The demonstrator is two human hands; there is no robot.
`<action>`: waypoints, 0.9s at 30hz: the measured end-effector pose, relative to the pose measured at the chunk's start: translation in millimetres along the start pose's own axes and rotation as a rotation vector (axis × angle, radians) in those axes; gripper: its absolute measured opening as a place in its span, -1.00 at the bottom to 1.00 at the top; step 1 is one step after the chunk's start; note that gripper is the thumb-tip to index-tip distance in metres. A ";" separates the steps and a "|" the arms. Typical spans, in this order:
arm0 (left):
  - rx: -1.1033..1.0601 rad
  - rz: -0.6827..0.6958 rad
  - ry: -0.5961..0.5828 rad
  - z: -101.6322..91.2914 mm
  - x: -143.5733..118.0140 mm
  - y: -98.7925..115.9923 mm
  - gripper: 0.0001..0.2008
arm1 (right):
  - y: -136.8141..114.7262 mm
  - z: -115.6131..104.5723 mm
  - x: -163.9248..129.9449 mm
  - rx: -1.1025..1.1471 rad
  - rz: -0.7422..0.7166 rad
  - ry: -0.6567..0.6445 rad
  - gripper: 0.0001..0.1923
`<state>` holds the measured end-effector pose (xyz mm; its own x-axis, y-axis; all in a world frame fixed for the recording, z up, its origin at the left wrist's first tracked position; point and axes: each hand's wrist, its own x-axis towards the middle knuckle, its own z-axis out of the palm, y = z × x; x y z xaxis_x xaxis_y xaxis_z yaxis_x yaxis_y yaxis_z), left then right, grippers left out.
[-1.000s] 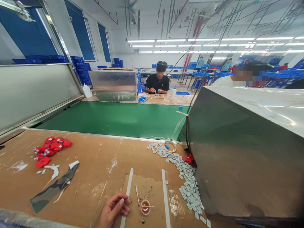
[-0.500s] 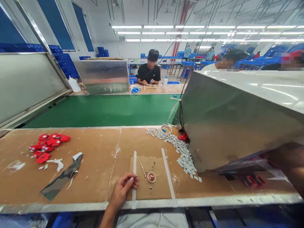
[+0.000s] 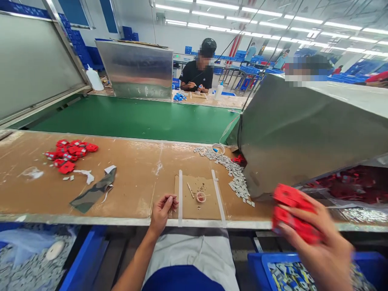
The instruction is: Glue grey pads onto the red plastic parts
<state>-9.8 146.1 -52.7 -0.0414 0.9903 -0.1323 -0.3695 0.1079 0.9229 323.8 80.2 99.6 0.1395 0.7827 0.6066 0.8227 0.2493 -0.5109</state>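
My right hand [image 3: 327, 238] is closed around several red plastic pieces [image 3: 295, 212], held in the air past the table's front edge on the right. Loosely curled, with the fingers a little apart, my left hand [image 3: 163, 210] rests at the front of the table and shows nothing in it. Beside it lies a cardboard mat [image 3: 194, 210] with white tape strips along both sides. On the mat are a small round cup [image 3: 201, 197] with reddish-brown contents, a thin white stick [image 3: 190, 190] and some dark crumbs.
Small grey tiles [image 3: 238, 180] lie along a metal housing [image 3: 297, 133] on the right. A red heap [image 3: 351, 184] sits beneath it. Red pieces [image 3: 69, 153] and a camouflage strip [image 3: 95, 192] lie left. Beyond the green belt [image 3: 136, 121] a person [image 3: 198, 74] works. Below right stands a blue bin [image 3: 263, 264].
My right hand has come out from the right side with red pieces in its grip. The view has tilted down, showing the bins below. My left hand stays beside the mat.
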 end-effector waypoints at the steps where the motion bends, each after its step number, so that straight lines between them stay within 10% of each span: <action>1: -0.012 0.004 0.026 -4.3 -5.0 0.0 -0.51 | -5.5 28.8 14.1 0.096 -0.066 -0.065 -0.78; 7: 0.063 0.041 0.186 -37.9 -33.9 11.9 -0.52 | -52.6 212.4 84.5 0.408 -0.300 -0.640 -0.75; 12: 0.221 0.063 0.273 -59.3 -42.3 21.2 -0.50 | -74.3 297.4 87.2 0.332 -0.357 -0.999 -0.70; 18: 0.418 0.050 0.176 -60.6 -23.5 29.3 -0.55 | -77.4 318.3 84.2 0.313 -0.391 -1.158 -0.60; 27: 0.695 0.136 -0.117 -25.2 12.9 33.0 -0.70 | -76.4 293.2 102.1 0.521 -0.341 -1.125 -0.76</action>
<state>-45.9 160.3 -33.1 0.0690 0.9976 0.0038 0.3101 -0.0251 0.9504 113.6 308.2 22.0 -0.7838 0.6199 0.0382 0.3773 0.5240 -0.7636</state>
